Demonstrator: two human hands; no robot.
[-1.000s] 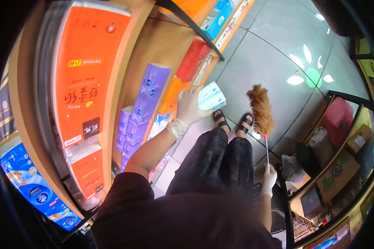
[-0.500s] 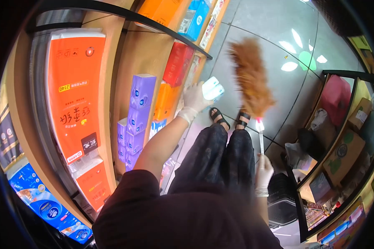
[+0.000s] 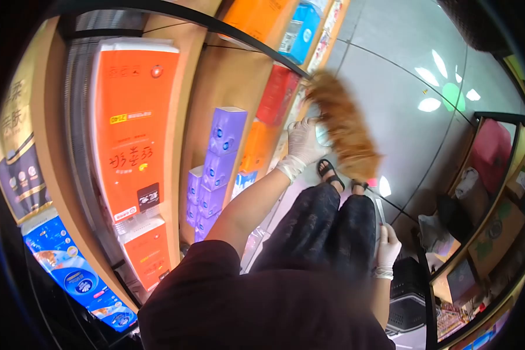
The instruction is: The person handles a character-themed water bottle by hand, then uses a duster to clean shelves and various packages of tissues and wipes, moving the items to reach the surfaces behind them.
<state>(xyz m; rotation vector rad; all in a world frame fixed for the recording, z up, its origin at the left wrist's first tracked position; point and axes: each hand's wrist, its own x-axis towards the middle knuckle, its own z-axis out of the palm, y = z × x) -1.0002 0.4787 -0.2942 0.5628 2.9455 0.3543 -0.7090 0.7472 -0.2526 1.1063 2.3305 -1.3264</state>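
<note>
My gloved left hand is closed around a small white and light-blue pack, beside the shelf on the left. Most of that pack is hidden behind the brown feather duster, whose fluffy head overlaps it and is blurred by motion. Down by my right leg, my gloved right hand grips the duster's pale handle. The duster's head slants up and left, its tip close to the shelf's front edge.
Purple tissue packs stand stacked on the left shelf, near large orange packs and a red pack. Boxes and bags fill a shelf at right, including a pink bag. A black crate sits by my right side.
The duster's head has swung left, over the pack in my left hand. The whole view has shifted, so the shelves and floor appear farther right.
</note>
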